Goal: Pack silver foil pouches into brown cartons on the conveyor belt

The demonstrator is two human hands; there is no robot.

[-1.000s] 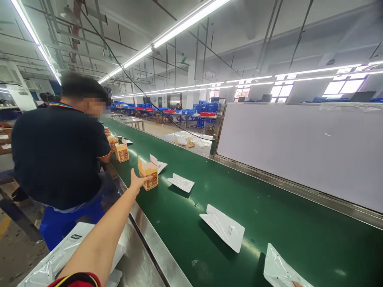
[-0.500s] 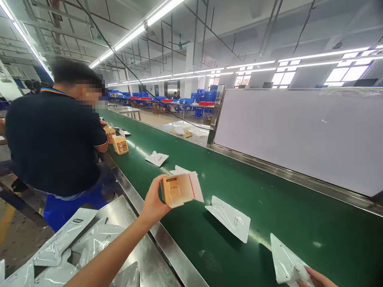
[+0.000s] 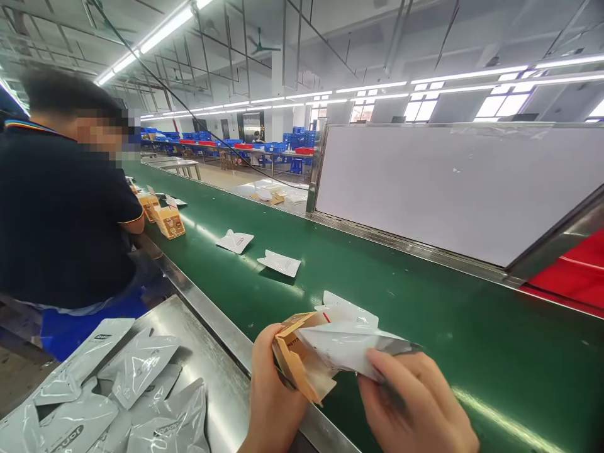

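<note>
In the head view, my left hand [image 3: 278, 396] is closed around a small orange-brown cardboard box [image 3: 295, 358], its open end facing right. My right hand [image 3: 415, 396] pinches a white pouch [image 3: 346, 343] whose left end reaches into the box's mouth. How deep the pouch sits inside is hidden. Just behind it, another white pouch [image 3: 352, 308] lies on the green conveyor belt [image 3: 472, 327], partly covered by the held one.
Farther along the belt lie two white pouches [image 3: 279, 263] and several orange boxes [image 3: 170, 221]. A heap of pouches [image 3: 146, 365] rests on the metal table [image 3: 226, 402] at left. A seated co-worker [image 3: 61, 207] is close at left. A white panel [image 3: 406, 189] stands beyond the belt.
My right hand has lifted a pouch from the belt and brought it left to the box. My left hand has drawn the box nearer and tilted it. The view has turned right.
</note>
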